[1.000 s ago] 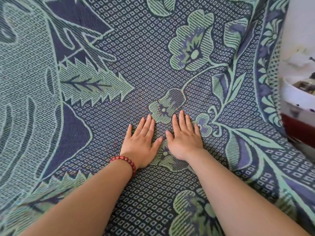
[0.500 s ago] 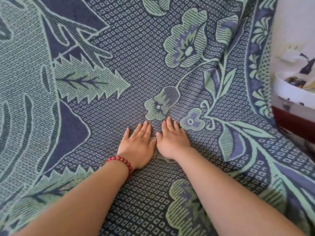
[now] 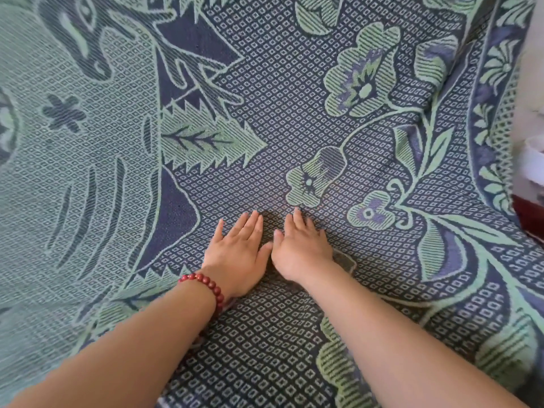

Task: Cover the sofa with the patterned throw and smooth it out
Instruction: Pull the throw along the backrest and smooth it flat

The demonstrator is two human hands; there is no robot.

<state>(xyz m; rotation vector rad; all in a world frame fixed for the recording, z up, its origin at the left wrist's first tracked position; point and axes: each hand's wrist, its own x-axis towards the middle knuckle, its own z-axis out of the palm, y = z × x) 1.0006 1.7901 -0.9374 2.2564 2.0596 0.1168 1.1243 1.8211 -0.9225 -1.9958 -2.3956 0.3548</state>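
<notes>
1. The patterned throw (image 3: 294, 113) fills almost the whole view. It is draped over the sofa, which it hides entirely. More of its pale green left part shows than half a second ago, and the woven pattern sits further right in the view.
2. A jagged leaf motif (image 3: 206, 142) lies above and left of the hands, as it did before.
3. The left hand (image 3: 237, 254) lies palm down on the throw with its fingers straight and close together, gripping nothing. A red bead bracelet (image 3: 206, 282) circles its wrist. It sits in much the same place in the view as a moment ago.
4. The two thumbs meet, or very nearly, as they did half a second ago. A second ago a small gap showed between them. A shadowed dip in the cloth lies between the two sets of fingertips.
5. The right hand (image 3: 300, 250) also presses flat, palm down, with fingers extended and holding nothing. Its fingertips now end just below the bell-shaped flower (image 3: 316, 176), whereas a second ago they reached its lower edge. The small round flower (image 3: 371, 212) now lies further to its right.
6. At the far right, the throw's floral border (image 3: 497, 83) runs down beside a white container (image 3: 534, 163). Less of that container shows than before.
</notes>
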